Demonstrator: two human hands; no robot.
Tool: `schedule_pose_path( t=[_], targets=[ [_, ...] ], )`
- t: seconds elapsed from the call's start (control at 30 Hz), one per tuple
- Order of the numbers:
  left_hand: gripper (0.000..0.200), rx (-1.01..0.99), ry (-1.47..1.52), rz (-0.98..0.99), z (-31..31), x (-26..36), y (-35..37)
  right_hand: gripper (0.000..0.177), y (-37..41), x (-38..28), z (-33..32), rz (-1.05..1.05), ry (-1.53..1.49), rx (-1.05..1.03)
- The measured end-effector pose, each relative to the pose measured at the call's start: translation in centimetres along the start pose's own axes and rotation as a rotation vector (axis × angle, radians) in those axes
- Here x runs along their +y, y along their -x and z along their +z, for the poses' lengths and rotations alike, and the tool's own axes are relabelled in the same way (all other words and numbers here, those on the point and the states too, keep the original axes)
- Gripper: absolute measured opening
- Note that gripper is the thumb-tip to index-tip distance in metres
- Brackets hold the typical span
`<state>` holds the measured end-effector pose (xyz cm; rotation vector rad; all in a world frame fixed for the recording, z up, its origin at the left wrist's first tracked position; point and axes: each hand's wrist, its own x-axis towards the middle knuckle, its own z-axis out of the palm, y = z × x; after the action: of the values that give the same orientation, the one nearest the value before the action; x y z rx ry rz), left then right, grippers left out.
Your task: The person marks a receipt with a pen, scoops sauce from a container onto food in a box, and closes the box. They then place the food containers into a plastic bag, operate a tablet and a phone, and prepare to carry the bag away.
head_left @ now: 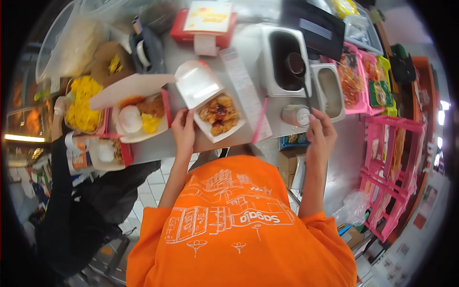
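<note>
A paper food box [203, 125] stands near the table's front edge, its white lid [197, 86] folded open to the back. Fried pieces [219, 115] with dark sauce over them lie inside. My left hand [183, 131] pinches the box at its left edge. Farther right, my right hand [320, 134] is closed around the end of a dark ladle handle [307, 98]. The ladle's round bowl [295, 64] is over the dark sauce in a deep metal container [267, 79]. A drink can [296, 115] stands just left of my right hand.
A long receipt [243, 88] and a pink stick [260, 119] lie right of the box. Other filled food boxes [165, 107] crowd the left, near a co-worker's black sleeve [60, 177]. A smaller metal container [330, 91] and pink baskets [392, 177] stand to the right.
</note>
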<state>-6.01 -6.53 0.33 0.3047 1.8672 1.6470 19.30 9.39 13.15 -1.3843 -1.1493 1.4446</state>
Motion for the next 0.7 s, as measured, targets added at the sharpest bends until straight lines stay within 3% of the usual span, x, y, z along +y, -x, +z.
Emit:
schedule_pose_path(
  t=[0.13,0.23,0.37,0.43,0.7],
  targets=[
    [0.023,-0.001,0.013,-0.001,-0.1,-0.5,-0.2,0.015,2.9,-0.7,0.1,-0.003,0.153,-0.114],
    [0.022,0.018,0.042,-0.026,0.1,-0.4,-0.2,0.018,4.8,0.4,1.3,-0.259,0.478,-0.329],
    [0.021,0.035,0.032,-0.024,0.0,-0.7,-0.2,0.019,6.8,2.3,3.5,-0.462,0.763,-0.414],
    [0.020,0.028,0.034,0.010,0.0,-0.9,-0.3,0.022,7.0,4.3,3.4,-0.788,0.956,-0.391],
    [0.019,0.042,-0.010,0.039,0.2,-0.3,-0.2,0.023,7.9,4.9,2.8,-0.805,1.020,-0.265]
  ],
)
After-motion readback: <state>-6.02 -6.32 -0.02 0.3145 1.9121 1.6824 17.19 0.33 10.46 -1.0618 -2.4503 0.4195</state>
